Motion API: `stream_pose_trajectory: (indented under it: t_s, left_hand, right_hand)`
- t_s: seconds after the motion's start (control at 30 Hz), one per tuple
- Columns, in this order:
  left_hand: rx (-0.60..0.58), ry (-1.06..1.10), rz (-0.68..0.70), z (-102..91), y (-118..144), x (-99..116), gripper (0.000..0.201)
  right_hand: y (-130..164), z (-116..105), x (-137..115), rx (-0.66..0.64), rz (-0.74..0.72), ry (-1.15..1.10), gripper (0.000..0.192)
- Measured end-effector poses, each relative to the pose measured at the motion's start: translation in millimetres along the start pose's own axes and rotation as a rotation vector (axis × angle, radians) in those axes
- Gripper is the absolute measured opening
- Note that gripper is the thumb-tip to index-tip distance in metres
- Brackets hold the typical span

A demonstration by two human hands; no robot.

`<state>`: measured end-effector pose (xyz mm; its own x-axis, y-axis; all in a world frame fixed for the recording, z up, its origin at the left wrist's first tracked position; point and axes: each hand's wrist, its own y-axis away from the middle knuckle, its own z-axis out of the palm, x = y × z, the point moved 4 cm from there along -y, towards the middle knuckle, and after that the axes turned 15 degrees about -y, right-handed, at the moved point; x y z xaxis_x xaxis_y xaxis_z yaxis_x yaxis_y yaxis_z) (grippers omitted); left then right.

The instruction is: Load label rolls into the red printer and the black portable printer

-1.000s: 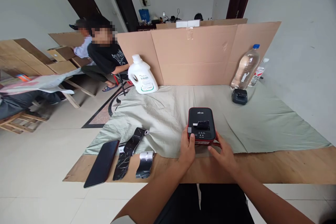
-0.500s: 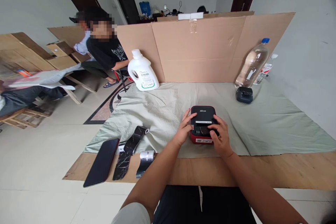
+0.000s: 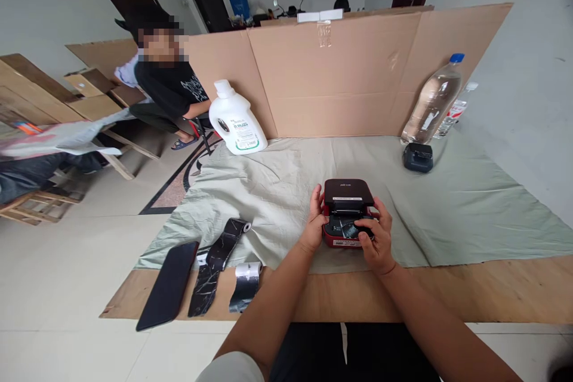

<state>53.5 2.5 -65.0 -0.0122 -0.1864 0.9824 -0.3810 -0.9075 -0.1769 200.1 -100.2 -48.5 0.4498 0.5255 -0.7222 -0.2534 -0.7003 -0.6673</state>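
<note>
A small red and black label printer stands on the cloth in front of me. Its black lid is partly raised, and a gap shows between the lid and the front part. My left hand is wrapped round the printer's left side, thumb along the edge. The right hand holds the opposite side, with a finger reaching over the front top beside a dark, shiny strip. That finger covers part of the strip, so its full shape is hidden.
Left of me lie two rolls of dark-patterned paper and a black phone. A white detergent jug stands before a cardboard screen. Water bottles and a small black device are at right. A person sits beyond.
The printer's lid has gone from closed to partly raised. My left hand has moved from the top to the left side, and my right hand now grips the right side.
</note>
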Motion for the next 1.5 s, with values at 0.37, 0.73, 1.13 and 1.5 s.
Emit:
stream_pose_trajectory:
  t_s: [0.37,0.73,1.13,1.5]
  left_hand:
    - [-0.012,0.03,0.022,-4.8,0,10,0.06]
    - [-0.4,-0.96,0.186,24.0,-51,67,0.042]
    - [-0.834,-1.654,0.086,51.5,-64,75,0.039]
    - [-0.573,-1.338,0.07,41.6,-56,79,0.038]
  right_hand:
    - [-3,-1,9,0.01,-0.041,-0.2,0.057]
    - [-3,-6,19,0.114,-0.032,-0.296,0.04]
    - [-5,-9,31,0.209,-0.005,-0.18,0.026]
    - [-4,-9,38,0.197,-0.005,-0.155,0.027]
